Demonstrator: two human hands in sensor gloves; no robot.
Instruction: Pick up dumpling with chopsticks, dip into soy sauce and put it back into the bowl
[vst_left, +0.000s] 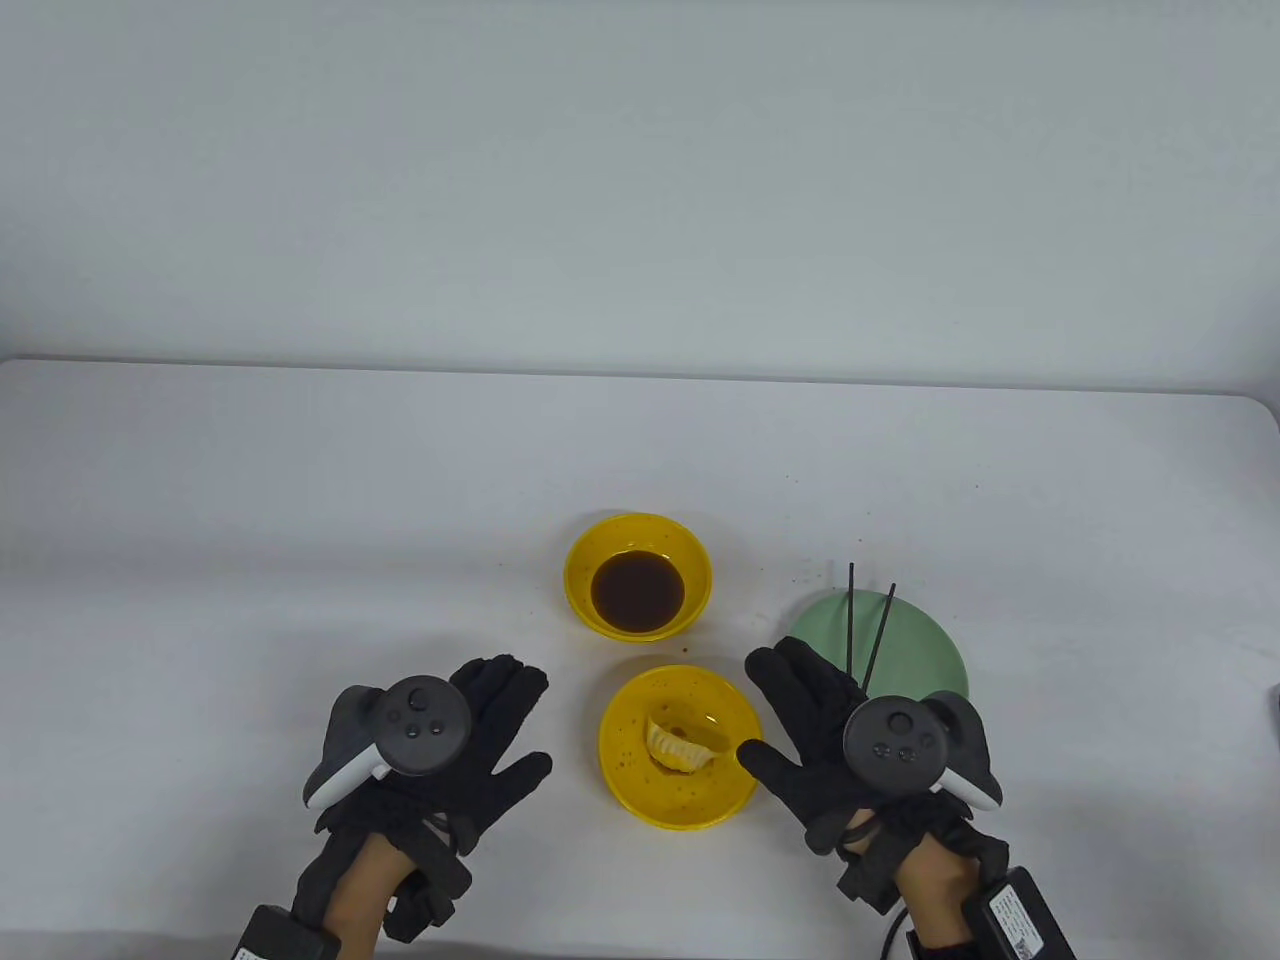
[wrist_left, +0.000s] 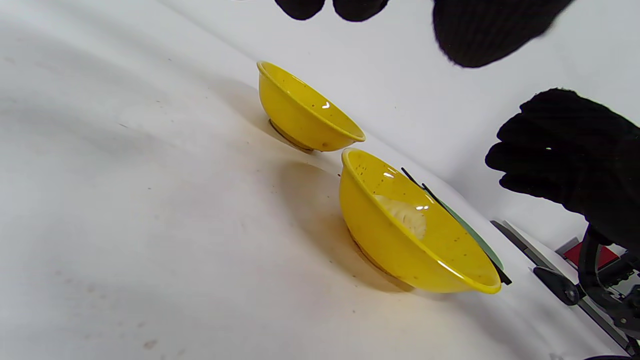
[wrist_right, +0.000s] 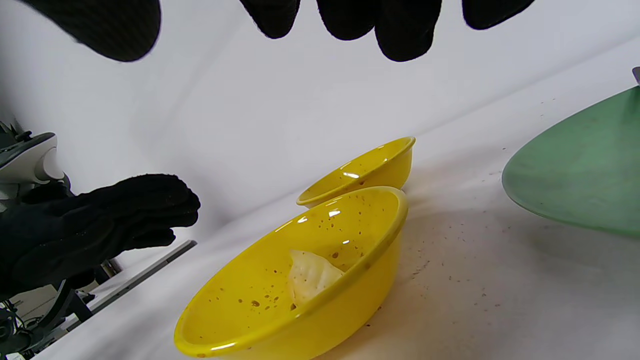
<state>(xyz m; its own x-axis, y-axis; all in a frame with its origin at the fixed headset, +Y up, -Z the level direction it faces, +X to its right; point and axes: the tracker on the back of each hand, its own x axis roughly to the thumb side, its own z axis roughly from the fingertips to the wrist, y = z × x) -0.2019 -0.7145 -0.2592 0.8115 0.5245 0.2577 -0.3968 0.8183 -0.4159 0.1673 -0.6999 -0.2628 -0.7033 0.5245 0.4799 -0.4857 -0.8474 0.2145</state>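
A pale dumpling (vst_left: 683, 745) (wrist_right: 310, 274) (wrist_left: 406, 215) lies in the nearer yellow bowl (vst_left: 640, 790) (wrist_right: 240, 320) (wrist_left: 385, 250). Behind it stands a second yellow bowl (vst_left: 590, 560) (wrist_left: 300, 115) (wrist_right: 365, 172) holding dark soy sauce (vst_left: 637, 593). Two black chopsticks (vst_left: 866, 628) (wrist_left: 425, 189) rest on a green plate (vst_left: 920, 640) (wrist_right: 580, 175) to the right. My left hand (vst_left: 480, 730) lies flat left of the dumpling bowl, fingers straight, holding nothing. My right hand (vst_left: 800, 720) lies flat between that bowl and the plate, also empty, its thumb near the bowl's rim.
The white table (vst_left: 300, 520) carries small brown sauce specks around the bowls and plate. A dark object (vst_left: 1275, 700) pokes in at the table's right edge. A plain pale wall rises behind the table.
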